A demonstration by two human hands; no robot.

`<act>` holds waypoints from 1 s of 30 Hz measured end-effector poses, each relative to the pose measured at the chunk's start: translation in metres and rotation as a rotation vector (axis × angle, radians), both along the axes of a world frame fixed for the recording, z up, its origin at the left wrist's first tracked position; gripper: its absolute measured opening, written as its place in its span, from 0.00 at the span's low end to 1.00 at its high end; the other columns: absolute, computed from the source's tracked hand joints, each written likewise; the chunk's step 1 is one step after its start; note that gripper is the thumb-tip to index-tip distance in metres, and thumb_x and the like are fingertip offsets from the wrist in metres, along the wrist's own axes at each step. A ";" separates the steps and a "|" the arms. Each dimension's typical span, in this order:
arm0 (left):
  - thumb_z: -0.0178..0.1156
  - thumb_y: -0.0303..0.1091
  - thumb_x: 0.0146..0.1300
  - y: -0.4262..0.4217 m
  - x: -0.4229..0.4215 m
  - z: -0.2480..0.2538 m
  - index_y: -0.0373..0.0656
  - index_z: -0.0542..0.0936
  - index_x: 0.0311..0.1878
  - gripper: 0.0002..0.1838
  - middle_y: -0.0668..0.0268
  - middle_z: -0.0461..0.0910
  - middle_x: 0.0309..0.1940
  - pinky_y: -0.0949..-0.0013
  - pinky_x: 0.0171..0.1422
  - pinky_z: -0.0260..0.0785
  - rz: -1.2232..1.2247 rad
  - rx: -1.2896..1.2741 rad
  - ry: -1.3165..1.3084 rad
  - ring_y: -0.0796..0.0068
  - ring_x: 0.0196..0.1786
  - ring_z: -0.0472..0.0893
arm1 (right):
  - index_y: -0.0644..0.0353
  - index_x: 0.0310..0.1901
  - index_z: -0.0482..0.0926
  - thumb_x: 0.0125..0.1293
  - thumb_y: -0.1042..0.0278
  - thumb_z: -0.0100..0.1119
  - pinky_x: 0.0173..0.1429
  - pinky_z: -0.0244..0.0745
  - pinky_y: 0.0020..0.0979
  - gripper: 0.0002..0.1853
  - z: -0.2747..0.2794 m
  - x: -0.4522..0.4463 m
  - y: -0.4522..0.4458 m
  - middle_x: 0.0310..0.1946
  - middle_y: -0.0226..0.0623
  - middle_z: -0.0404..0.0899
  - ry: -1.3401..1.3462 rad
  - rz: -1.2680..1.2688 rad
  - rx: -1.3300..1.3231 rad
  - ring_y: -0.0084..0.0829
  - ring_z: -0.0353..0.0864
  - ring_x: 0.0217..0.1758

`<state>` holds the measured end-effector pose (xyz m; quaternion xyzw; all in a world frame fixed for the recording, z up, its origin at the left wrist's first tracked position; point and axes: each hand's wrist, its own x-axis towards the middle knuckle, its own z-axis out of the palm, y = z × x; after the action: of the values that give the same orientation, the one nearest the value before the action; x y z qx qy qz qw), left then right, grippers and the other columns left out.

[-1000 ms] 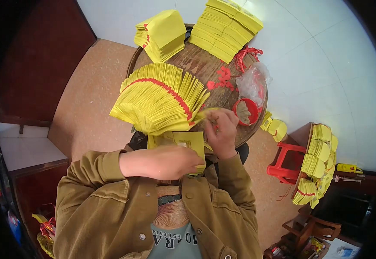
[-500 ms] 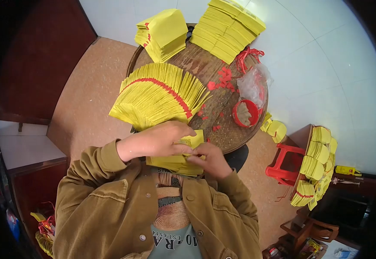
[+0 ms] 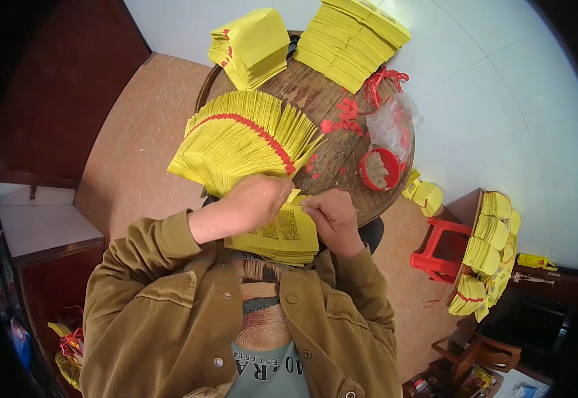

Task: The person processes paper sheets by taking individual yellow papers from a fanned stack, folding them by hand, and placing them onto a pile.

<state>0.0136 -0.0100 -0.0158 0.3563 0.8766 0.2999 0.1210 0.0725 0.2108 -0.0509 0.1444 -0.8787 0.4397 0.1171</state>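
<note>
My left hand [image 3: 254, 201] is curled closed at the near edge of a fan of yellow folded papers [image 3: 236, 146] with a red band across it. A small folded yellow corner sticks out beside its fingers; its fingertips are partly hidden. My right hand [image 3: 334, 217] pinches the top right edge of a printed yellow paper [image 3: 289, 225] between thumb and fingers. That paper lies on a stack of yellow papers [image 3: 282, 257] close to my body, with dark printed figures facing up.
On the round wooden table [image 3: 309, 89] stand two stacks of yellow paper [image 3: 352, 43], red paper scraps [image 3: 347, 116], red cords [image 3: 383, 86], a plastic bag [image 3: 392, 126] and a red bowl [image 3: 378, 169]. A red stool [image 3: 438, 252] and more yellow bundles [image 3: 484, 245] are at right.
My hands have moved up and apart, the left toward the fan, the right to the paper's upper edge. More of the printed paper on the stack now shows.
</note>
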 end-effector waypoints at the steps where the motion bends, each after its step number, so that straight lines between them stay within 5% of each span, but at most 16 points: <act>1: 0.60 0.27 0.66 -0.001 -0.003 -0.001 0.37 0.80 0.41 0.04 0.54 0.82 0.33 0.55 0.41 0.72 -0.012 0.039 -0.013 0.50 0.34 0.79 | 0.56 0.42 0.85 0.61 0.70 0.69 0.54 0.69 0.33 0.08 0.004 -0.002 0.002 0.42 0.28 0.87 0.006 0.033 0.029 0.33 0.79 0.41; 9: 0.59 0.29 0.65 -0.004 -0.007 0.004 0.39 0.78 0.31 0.07 0.55 0.81 0.26 0.52 0.37 0.70 -0.116 0.192 -0.122 0.48 0.29 0.77 | 0.52 0.45 0.85 0.60 0.69 0.70 0.59 0.65 0.32 0.11 0.008 -0.013 -0.002 0.45 0.25 0.87 0.057 0.077 0.131 0.31 0.78 0.44; 16: 0.60 0.26 0.65 0.001 -0.001 0.001 0.39 0.77 0.29 0.07 0.59 0.78 0.23 0.58 0.33 0.67 0.086 0.300 -0.082 0.57 0.24 0.72 | 0.58 0.47 0.85 0.57 0.72 0.73 0.58 0.71 0.34 0.15 -0.001 -0.023 0.022 0.43 0.36 0.84 0.064 -0.122 -0.020 0.34 0.78 0.45; 18: 0.60 0.25 0.64 0.002 0.002 0.000 0.39 0.77 0.29 0.07 0.61 0.77 0.22 0.59 0.31 0.66 0.238 0.365 -0.105 0.60 0.22 0.71 | 0.55 0.49 0.85 0.59 0.69 0.71 0.58 0.70 0.39 0.16 -0.020 -0.029 0.059 0.50 0.37 0.83 0.006 -0.477 0.110 0.42 0.77 0.52; 23: 0.60 0.24 0.64 0.002 0.002 -0.008 0.39 0.76 0.29 0.07 0.62 0.74 0.21 0.62 0.29 0.65 0.291 0.400 -0.034 0.64 0.20 0.69 | 0.54 0.50 0.84 0.57 0.71 0.70 0.61 0.70 0.41 0.17 -0.067 -0.036 0.104 0.56 0.41 0.79 -0.169 -0.635 0.785 0.47 0.74 0.57; 30: 0.61 0.24 0.64 0.000 0.003 -0.005 0.39 0.76 0.30 0.06 0.61 0.75 0.22 0.62 0.31 0.66 0.278 0.415 -0.033 0.62 0.22 0.71 | 0.52 0.52 0.83 0.56 0.71 0.69 0.62 0.70 0.44 0.20 -0.070 -0.048 0.103 0.58 0.40 0.76 -0.137 -0.639 0.732 0.48 0.73 0.58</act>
<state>0.0164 -0.0104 -0.0211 0.2444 0.8348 0.4930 0.0171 0.0248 0.3140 -0.1208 -0.1300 -0.9816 0.0525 0.1296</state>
